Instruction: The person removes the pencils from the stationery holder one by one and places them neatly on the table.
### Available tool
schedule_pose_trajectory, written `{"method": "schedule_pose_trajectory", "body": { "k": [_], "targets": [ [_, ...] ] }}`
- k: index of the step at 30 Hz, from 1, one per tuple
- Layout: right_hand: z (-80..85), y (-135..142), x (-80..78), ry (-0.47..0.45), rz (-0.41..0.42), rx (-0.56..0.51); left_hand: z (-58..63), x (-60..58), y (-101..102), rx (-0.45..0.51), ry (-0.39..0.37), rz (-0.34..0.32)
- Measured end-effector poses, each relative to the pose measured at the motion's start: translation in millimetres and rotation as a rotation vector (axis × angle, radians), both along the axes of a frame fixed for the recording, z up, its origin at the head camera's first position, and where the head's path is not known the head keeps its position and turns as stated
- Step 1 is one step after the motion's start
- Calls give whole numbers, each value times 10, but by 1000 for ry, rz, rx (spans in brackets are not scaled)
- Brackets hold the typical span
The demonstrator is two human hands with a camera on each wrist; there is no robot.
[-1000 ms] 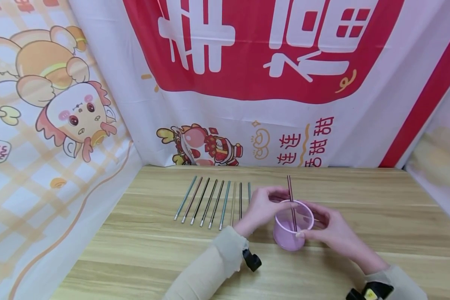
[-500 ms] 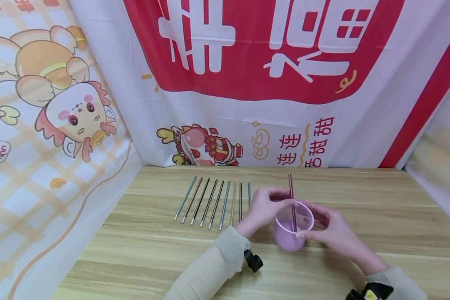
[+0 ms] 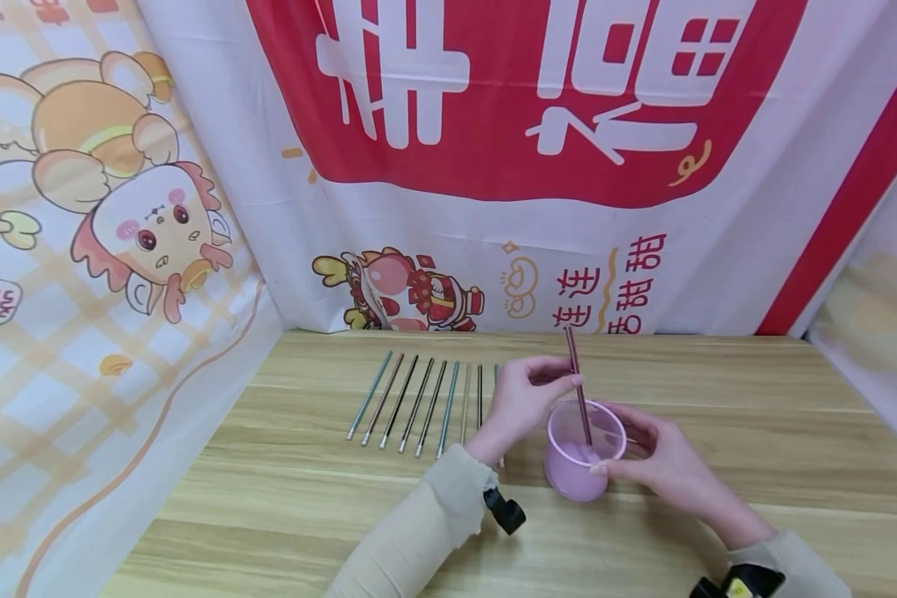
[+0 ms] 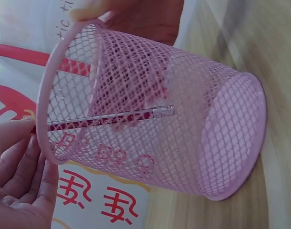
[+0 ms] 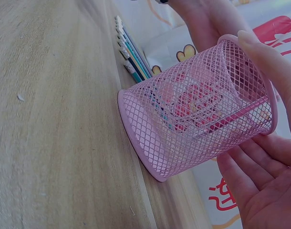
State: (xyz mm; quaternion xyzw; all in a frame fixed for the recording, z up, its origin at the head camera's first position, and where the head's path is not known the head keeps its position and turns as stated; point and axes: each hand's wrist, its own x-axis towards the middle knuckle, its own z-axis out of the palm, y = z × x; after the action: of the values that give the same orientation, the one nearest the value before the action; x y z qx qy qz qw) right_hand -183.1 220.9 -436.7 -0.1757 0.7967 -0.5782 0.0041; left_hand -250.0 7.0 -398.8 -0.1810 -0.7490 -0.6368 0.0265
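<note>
A pink mesh pencil cup [image 3: 571,482] stands upright on the wooden table. My right hand [image 3: 665,457] holds it from the right, thumb at the near rim and fingers round the far side. Between thumb and fingers, my left hand [image 3: 523,394] pinches a dark red pencil [image 3: 577,390] just above the cup's left rim. Its lower part slants down inside the cup. Through the mesh in the left wrist view, the pencil's silver ferrule end [image 4: 163,110] points toward the cup's base and hangs above it.
Left of the cup, several pencils [image 3: 399,402] lie side by side in a row, eraser ends toward me; my left hand and wrist cover part of the rightmost ones. A printed cloth [image 3: 419,216] hangs behind the table, and another [image 3: 157,365] borders the left side.
My left hand has risen slightly with the pencil, so its lower end is higher in the cup and its top leans more to the left. The right hand and cup have stayed put.
</note>
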Motion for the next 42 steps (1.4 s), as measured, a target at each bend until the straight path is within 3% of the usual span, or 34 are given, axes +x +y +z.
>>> {"method": "schedule_pose_trajectory", "body": {
  "k": [20,28,42],
  "targets": [
    [-21,7,-3,9,2,-17,279,32,-113,198,82,118],
    [-31,12,-7,10,0,-24,386,-13,-247,304,111,121],
    [-32,20,-3,-2,-11,-21,356,-160,-642,299,109,203]
  ]
}}
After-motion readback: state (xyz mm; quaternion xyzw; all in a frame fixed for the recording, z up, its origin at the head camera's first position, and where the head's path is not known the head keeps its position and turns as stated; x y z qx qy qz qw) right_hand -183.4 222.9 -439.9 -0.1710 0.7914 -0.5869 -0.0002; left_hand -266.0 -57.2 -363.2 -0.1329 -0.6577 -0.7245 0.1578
